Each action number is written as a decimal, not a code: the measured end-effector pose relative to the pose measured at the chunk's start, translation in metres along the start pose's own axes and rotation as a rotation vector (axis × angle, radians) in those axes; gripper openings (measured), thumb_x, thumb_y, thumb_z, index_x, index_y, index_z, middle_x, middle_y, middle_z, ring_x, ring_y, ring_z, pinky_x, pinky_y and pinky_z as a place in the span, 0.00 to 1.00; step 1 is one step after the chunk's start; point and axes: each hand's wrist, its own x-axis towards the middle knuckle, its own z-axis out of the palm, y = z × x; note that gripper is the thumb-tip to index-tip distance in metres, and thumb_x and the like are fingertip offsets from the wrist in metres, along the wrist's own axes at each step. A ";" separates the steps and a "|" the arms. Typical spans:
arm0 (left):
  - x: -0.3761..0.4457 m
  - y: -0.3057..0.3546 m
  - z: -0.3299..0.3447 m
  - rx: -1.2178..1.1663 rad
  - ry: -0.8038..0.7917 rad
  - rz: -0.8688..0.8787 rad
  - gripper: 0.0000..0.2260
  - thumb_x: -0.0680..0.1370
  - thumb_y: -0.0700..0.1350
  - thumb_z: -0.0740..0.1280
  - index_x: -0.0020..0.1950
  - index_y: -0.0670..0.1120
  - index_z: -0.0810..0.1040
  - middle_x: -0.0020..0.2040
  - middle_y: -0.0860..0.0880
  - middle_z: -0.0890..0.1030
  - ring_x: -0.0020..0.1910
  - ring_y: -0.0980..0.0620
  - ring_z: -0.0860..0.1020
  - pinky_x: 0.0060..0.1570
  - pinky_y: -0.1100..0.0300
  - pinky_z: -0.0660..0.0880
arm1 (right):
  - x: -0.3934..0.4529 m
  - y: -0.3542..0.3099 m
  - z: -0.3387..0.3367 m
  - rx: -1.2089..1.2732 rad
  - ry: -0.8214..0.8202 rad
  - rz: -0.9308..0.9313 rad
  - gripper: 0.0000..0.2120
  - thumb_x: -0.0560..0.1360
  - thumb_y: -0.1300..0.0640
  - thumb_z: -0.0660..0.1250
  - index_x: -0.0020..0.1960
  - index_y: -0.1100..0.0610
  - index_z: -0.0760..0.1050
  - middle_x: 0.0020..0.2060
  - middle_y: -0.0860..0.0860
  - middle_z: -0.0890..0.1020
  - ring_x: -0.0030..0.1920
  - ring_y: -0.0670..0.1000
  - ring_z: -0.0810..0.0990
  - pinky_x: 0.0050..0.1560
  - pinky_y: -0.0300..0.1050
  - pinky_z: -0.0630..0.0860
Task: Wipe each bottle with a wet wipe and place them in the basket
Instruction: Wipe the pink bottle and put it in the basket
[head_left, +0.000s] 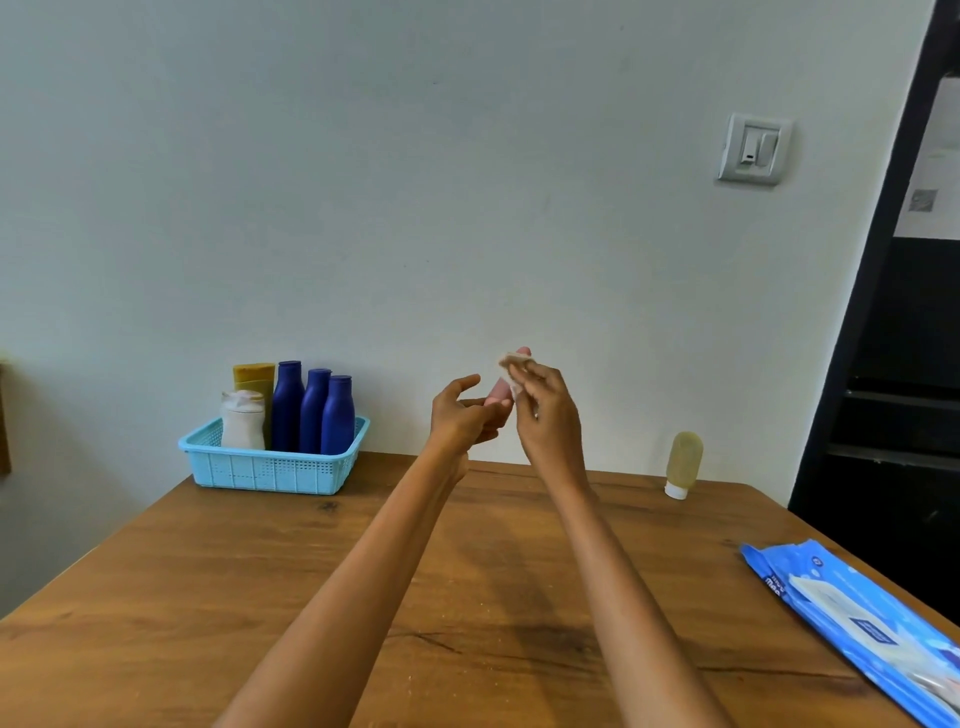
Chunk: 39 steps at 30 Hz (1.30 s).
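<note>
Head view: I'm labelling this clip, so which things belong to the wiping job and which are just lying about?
Job:
pink bottle in left hand
wet wipe in right hand
blue basket holding bottles
yellowish bottle standing cap-down on the table
wipes pack

Lying about:
wall switch
dark cabinet

My arms, head view.
Both forearms bare to the frame's bottom edge; left hand (464, 415) and right hand (545, 410) bare too, fingers slender, nails short.
</note>
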 end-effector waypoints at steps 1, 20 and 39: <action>0.000 0.002 -0.002 -0.003 -0.036 -0.006 0.28 0.72 0.37 0.73 0.70 0.43 0.67 0.48 0.43 0.81 0.47 0.45 0.82 0.49 0.53 0.80 | 0.002 0.000 -0.003 0.004 0.017 0.025 0.17 0.80 0.61 0.60 0.68 0.55 0.72 0.64 0.52 0.74 0.61 0.48 0.75 0.53 0.31 0.71; -0.008 0.012 -0.001 -0.159 -0.319 -0.189 0.17 0.74 0.34 0.68 0.62 0.39 0.73 0.48 0.36 0.80 0.42 0.40 0.81 0.48 0.48 0.80 | 0.012 0.004 -0.027 0.106 0.094 0.210 0.14 0.77 0.50 0.64 0.60 0.53 0.79 0.48 0.49 0.81 0.49 0.47 0.77 0.41 0.35 0.71; -0.011 0.010 -0.015 -0.475 -0.390 -0.413 0.17 0.75 0.37 0.62 0.64 0.34 0.69 0.54 0.34 0.79 0.47 0.41 0.81 0.49 0.48 0.80 | 0.013 0.007 -0.038 0.193 0.372 0.393 0.14 0.76 0.63 0.66 0.61 0.59 0.73 0.49 0.54 0.80 0.47 0.51 0.80 0.40 0.37 0.75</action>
